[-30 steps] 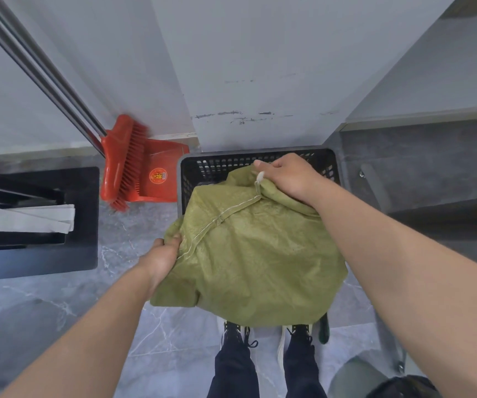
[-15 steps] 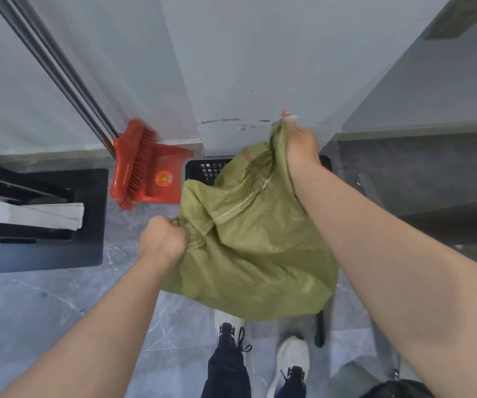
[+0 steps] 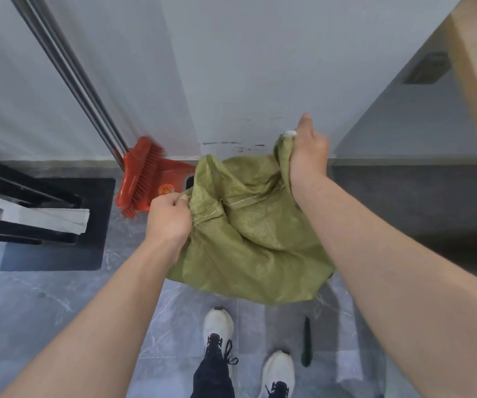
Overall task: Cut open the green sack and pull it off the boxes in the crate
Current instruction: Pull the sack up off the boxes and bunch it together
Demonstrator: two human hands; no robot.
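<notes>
The green woven sack hangs crumpled in the air between my two hands, over the floor in front of my feet. My left hand grips its left edge by the stitched seam. My right hand is raised higher and grips the sack's top right corner, where a bit of white string shows. The sack hides almost all of the black crate; only a sliver of its rim shows by the dustpan. No boxes are in sight.
A red broom and dustpan lean on the white wall at the left. A black rack with white sheets stands at far left. A dark knife-like tool lies on the grey floor beside my right shoe.
Both hands have lifted the sack higher and away from the crate. My view has pulled back, and both of my feet have shifted on the floor.
</notes>
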